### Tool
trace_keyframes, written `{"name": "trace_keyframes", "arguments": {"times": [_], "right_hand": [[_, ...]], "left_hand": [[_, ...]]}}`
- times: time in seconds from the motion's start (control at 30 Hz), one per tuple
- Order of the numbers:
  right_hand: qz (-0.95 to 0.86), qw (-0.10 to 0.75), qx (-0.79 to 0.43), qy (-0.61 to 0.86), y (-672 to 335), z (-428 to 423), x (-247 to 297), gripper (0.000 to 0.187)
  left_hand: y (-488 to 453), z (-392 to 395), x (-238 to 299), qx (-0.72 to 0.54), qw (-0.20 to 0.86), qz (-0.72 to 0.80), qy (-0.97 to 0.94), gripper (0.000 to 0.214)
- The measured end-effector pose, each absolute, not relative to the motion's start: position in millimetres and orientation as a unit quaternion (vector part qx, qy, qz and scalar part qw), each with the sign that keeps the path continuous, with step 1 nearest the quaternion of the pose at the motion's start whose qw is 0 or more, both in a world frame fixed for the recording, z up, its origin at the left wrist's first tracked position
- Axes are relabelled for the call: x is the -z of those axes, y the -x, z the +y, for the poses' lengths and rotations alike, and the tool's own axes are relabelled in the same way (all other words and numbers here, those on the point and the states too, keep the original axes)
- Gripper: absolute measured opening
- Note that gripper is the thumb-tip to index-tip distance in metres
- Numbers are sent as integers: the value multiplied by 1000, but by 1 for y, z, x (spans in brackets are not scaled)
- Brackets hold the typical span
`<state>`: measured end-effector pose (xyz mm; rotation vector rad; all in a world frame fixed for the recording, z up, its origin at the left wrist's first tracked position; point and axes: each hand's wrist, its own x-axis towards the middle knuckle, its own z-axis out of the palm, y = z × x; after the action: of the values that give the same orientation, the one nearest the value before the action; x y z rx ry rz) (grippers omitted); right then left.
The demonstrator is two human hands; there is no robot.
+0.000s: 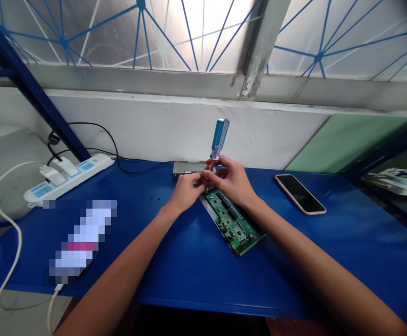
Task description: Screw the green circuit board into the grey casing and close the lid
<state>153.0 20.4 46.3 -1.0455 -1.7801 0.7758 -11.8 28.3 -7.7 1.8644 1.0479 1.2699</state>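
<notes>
A screwdriver (220, 135) with a blue and clear handle stands nearly upright, tip down, over the far left corner of a green circuit board (233, 217). My right hand (234, 181) is closed, its fingers pinching the shaft below the handle. Close against it, my left hand (185, 190) has thumb and fingers pressed together near the screwdriver's tip; what they hold is hidden. The board lies at an angle on a metal plate, partly under my right wrist. Behind my hands sits a flat grey metal case part (189, 167). Two tiny dark screws (159, 198) lie left of my left hand.
A phone (300, 193) in a light case lies to the right on the blue table (189, 270). At left are a blurred-out lit phone (84, 238) on a white cable and a power strip (72, 179) with plugs. A wall and window frame stand behind.
</notes>
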Motion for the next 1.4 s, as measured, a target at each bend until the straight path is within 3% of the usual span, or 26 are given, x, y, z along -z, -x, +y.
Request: {"name": "trace_keyframes", "arguments": {"times": [0.2, 0.53, 0.73, 0.87, 1.03, 1.2, 1.4], "right_hand": [[-699, 482, -278, 449, -152, 21, -44, 19], [-781, 380, -274, 413, -162, 23, -52, 18], [-796, 373, -210, 428, -162, 24, -45, 22], [-765, 426, -213, 433, -162, 20, -50, 25], [-671, 531, -323, 404, -160, 16, -56, 27], [-602, 566, -396, 401, -159, 18, -54, 30], [-566, 589, -417, 398, -167, 26, -49, 27]], "left_hand": [[6, 26, 7, -495, 293, 427, -698, 24], [31, 24, -11, -423, 248, 431, -757, 24], [43, 25, -16, -405, 251, 428, -768, 19], [48, 25, -20, -368, 299, 419, -775, 21], [51, 21, -24, -327, 375, 405, -767, 21], [59, 22, -27, -343, 387, 405, -754, 15], [101, 27, -35, -236, 376, 492, -749, 17]]}}
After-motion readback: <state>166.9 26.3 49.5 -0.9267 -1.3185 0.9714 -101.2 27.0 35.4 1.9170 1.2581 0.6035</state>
